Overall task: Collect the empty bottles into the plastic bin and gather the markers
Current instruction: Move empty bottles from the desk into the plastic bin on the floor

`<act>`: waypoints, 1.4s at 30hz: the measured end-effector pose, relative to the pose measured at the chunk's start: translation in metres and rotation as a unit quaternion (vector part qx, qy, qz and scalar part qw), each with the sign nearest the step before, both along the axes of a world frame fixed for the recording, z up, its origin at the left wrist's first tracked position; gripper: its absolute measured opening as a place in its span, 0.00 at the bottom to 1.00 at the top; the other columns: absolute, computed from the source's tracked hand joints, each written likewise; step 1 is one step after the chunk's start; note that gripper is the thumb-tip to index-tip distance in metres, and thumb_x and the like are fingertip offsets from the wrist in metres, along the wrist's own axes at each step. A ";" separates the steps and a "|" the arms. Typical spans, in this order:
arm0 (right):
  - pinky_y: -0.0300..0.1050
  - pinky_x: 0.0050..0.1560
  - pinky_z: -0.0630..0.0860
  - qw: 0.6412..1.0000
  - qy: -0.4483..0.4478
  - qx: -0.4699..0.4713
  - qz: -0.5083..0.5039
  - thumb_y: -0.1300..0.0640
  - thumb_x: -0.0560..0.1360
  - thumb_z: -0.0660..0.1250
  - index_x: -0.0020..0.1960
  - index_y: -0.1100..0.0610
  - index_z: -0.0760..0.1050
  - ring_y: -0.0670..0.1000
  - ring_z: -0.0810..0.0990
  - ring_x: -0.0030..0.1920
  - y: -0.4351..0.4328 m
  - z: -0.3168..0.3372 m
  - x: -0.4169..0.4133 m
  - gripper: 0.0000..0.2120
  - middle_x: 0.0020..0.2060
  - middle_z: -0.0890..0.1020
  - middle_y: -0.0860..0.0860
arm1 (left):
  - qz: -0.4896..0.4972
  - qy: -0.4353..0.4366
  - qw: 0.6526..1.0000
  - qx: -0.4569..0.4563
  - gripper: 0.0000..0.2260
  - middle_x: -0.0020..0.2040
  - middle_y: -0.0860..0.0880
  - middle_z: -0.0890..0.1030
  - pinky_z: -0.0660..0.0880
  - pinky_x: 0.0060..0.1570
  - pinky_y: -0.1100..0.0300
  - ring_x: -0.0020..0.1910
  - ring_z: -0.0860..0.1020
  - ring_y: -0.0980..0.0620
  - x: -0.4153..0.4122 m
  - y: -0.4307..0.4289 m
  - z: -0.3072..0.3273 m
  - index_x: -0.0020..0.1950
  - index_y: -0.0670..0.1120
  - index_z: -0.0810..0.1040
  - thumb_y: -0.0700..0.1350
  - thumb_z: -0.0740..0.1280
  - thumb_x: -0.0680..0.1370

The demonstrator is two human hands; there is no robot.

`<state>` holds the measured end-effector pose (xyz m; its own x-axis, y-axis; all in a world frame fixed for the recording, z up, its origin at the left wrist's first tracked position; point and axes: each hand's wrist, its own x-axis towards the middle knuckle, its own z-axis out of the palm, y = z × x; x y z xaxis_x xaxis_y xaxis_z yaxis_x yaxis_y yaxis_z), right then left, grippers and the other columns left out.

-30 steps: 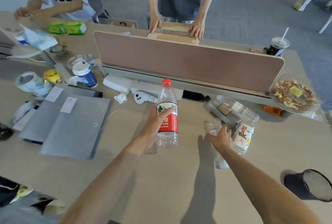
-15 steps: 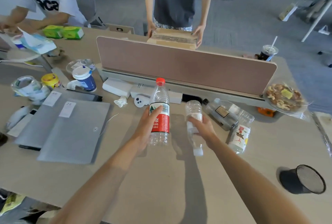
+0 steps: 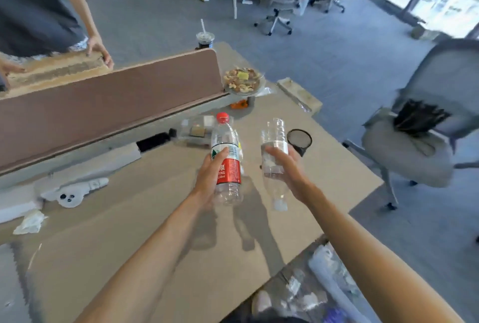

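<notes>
My left hand (image 3: 210, 176) grips an empty red-capped bottle (image 3: 228, 167) with a red label, held upright above the desk. To its right, my right hand (image 3: 287, 170) grips a clear label-less bottle (image 3: 274, 141) held upside down, its neck pointing downward. Another clear bottle (image 3: 195, 131) lies on the desk behind them, near the divider. Below the desk's near right corner stands a plastic bin (image 3: 313, 294) with blurred clear plastic inside. No markers are visible.
A black mesh cup (image 3: 300, 138) stands on the desk (image 3: 145, 219) just beyond my right hand. A bowl of nuts (image 3: 242, 80) sits at the brown divider's (image 3: 108, 100) end. A grey office chair (image 3: 425, 128) stands right of the desk. Another person holds a cardboard box (image 3: 57, 71) behind the divider.
The view has swung to the right, bringing the chair and the bin into sight. Both hands still hold their bottles, now lifted higher and spread a little further apart.
</notes>
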<state>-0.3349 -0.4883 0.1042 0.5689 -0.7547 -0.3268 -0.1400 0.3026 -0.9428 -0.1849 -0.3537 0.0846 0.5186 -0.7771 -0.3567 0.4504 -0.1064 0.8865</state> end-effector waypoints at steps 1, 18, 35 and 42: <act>0.47 0.39 0.80 1.000 0.001 -0.001 -0.023 0.46 0.66 0.72 0.61 0.55 0.77 0.53 0.80 0.47 -0.005 0.003 -0.023 0.26 0.48 0.79 0.54 | -0.035 0.006 0.999 -0.005 0.23 0.46 0.39 0.80 0.80 0.41 0.50 0.40 0.81 0.43 -0.018 -0.016 0.001 0.63 0.43 0.74 0.56 0.69 0.75; 0.49 0.38 0.80 0.946 -0.010 0.070 -0.317 0.45 0.66 0.73 0.62 0.53 0.76 0.58 0.83 0.47 -0.037 -0.040 -0.404 0.26 0.54 0.82 0.57 | -0.352 -0.034 0.934 0.055 0.26 0.47 0.39 0.81 0.80 0.40 0.51 0.40 0.81 0.43 -0.355 -0.155 -0.019 0.63 0.42 0.74 0.58 0.71 0.73; 0.60 0.39 0.82 0.824 0.100 0.318 -0.458 0.53 0.75 0.68 0.60 0.63 0.66 0.56 0.79 0.44 -0.054 -0.241 -0.500 0.21 0.50 0.74 0.57 | -0.439 -0.084 0.865 0.230 0.20 0.49 0.41 0.83 0.80 0.38 0.55 0.41 0.83 0.46 -0.435 -0.266 -0.192 0.65 0.48 0.72 0.56 0.68 0.77; 0.45 0.36 0.76 0.845 0.196 0.279 -0.412 0.47 0.77 0.66 0.74 0.57 0.64 0.57 0.77 0.58 -0.113 -0.390 -0.495 0.30 0.66 0.74 0.57 | -0.402 -0.105 0.870 0.264 0.15 0.47 0.45 0.80 0.79 0.36 0.59 0.39 0.81 0.50 -0.448 -0.314 -0.325 0.61 0.49 0.72 0.53 0.67 0.79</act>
